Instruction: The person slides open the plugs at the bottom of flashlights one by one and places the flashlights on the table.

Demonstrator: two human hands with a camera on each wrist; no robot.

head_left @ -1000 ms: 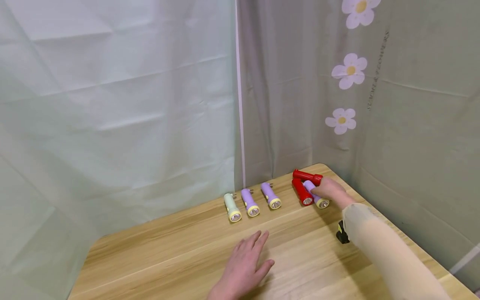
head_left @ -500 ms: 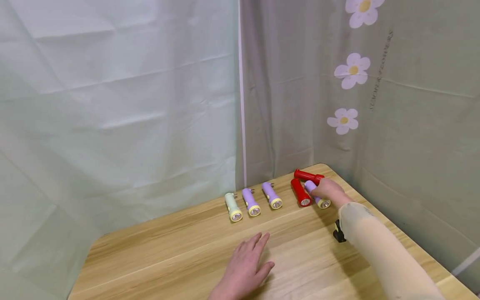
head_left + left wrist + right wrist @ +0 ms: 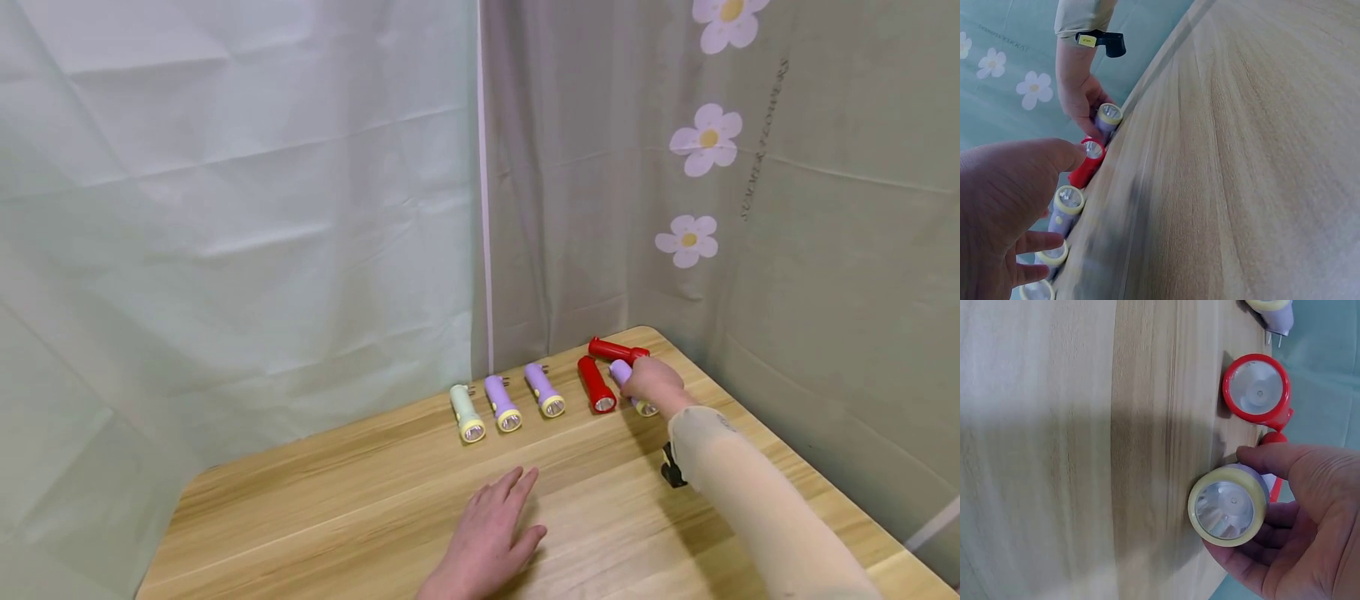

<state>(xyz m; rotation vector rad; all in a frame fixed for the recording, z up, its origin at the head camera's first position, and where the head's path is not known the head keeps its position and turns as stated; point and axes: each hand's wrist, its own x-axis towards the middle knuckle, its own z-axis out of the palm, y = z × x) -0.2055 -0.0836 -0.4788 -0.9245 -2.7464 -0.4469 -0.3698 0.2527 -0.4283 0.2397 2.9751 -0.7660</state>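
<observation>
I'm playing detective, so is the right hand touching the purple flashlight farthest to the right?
Touching. The right wrist view shows the right hand gripping that purple flashlight, thumb on one side and fingers on the other.

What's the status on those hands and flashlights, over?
Right hand grips purple flashlight. Left hand holds nothing. Possibly in the way: red flashlight close beside.
</observation>
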